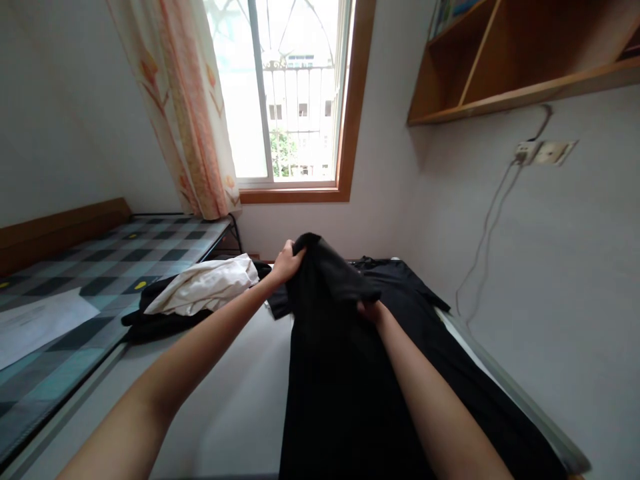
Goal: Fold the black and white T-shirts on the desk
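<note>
A long black garment (345, 373) hangs from both my hands over the white table; its exact kind is hard to make out. Near its top edge, my left hand (290, 260) pinches the cloth. Lower and to the right, my right hand (373, 310) grips a folded-over flap, which hides most of the fingers. Behind and to the right, another black garment (415, 300) lies spread along the wall side of the table. Left of my left hand sits a heap with a white cloth (210, 283) on top of dark clothing (165, 327).
Under the clothes is a white tabletop (235, 387). To the left stands a checked bed (75, 267) with a paper sheet (45, 323) on it. A wooden shelf (500, 90) overhangs the right side, above a wall socket (550, 152) with a dangling cord (485, 247).
</note>
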### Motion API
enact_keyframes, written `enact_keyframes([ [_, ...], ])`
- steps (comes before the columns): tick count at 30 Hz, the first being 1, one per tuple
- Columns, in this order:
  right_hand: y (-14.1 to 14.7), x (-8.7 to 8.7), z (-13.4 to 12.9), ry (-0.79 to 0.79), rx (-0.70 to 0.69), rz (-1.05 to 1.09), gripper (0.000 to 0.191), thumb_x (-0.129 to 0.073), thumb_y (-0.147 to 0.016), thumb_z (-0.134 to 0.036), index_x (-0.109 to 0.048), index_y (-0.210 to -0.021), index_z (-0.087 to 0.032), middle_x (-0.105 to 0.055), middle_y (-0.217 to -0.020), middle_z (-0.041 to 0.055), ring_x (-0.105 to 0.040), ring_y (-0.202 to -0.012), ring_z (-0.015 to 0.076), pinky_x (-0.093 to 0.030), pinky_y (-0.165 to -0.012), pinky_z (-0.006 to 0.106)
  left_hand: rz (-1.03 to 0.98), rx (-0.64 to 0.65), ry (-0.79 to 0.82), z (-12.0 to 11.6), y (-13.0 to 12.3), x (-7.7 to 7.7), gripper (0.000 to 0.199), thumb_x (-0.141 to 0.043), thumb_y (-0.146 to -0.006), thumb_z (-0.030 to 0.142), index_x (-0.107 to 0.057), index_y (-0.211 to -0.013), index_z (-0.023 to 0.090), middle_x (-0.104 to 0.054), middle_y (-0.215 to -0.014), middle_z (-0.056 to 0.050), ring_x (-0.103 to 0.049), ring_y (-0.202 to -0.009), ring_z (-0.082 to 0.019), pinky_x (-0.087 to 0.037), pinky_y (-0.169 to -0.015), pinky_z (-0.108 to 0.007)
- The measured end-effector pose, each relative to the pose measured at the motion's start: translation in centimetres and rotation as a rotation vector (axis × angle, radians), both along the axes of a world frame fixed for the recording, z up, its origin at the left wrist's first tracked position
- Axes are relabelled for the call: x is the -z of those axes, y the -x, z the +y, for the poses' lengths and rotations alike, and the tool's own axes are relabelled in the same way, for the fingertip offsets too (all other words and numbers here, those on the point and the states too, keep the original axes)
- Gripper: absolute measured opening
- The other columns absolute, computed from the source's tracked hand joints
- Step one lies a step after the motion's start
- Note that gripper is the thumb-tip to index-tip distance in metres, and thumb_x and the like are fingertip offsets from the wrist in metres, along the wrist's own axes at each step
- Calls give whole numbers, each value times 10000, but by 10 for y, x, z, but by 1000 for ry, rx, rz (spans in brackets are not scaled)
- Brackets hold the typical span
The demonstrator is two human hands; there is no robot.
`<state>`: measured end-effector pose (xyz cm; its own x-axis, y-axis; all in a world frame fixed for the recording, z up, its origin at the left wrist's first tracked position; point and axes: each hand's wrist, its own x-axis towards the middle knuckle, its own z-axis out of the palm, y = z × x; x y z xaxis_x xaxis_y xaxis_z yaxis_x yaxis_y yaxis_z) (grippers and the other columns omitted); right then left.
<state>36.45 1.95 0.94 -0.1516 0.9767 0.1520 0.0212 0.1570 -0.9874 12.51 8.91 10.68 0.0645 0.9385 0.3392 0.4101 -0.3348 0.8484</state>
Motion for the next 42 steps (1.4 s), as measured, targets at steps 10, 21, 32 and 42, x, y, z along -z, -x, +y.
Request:
enact_keyframes([
  [10,7,-4,0,254,-129,140,493,-827,-636,-447,-669,-1034,-204,-724,-919,41,-676,-793,168,-527,-728,287,-114,-52,-28,-21,42,107,333,-580,-823,481,-555,-988,193,-660,-986,-80,-637,-969,-248,-476,-909,-382],
  [21,10,15,18,29,283,-23,436,-682,-666,-589,-618,-852,-199,-595,-769,14,-536,-603,124,-468,-553,264,-306,-2,-108,-33,43,102,226,-563,-777,350,-572,-951,205,-649,-940,-24,-590,-923,-192,-465,-874,-313],
  [32,18,27,21,-203,241,-564,254,-667,-707,-346,-712,-913,-204,-446,-1027,69,-516,-955,214,-480,-915,408,-609,536,351,-53,64,31,221,-657,-627,359,-612,-756,186,-692,-839,-68,-662,-820,-233,-515,-695,-305],
  [42,14,25,17,-213,409,-722,700,-600,-701,-239,-490,-1392,-202,-567,-1238,135,-472,-1220,307,-339,-1070,505,-108,444,574,-43,74,33,596,-715,-681,614,-659,-1084,179,-573,-532,29,-621,-514,-171,-430,-487,-230],
])
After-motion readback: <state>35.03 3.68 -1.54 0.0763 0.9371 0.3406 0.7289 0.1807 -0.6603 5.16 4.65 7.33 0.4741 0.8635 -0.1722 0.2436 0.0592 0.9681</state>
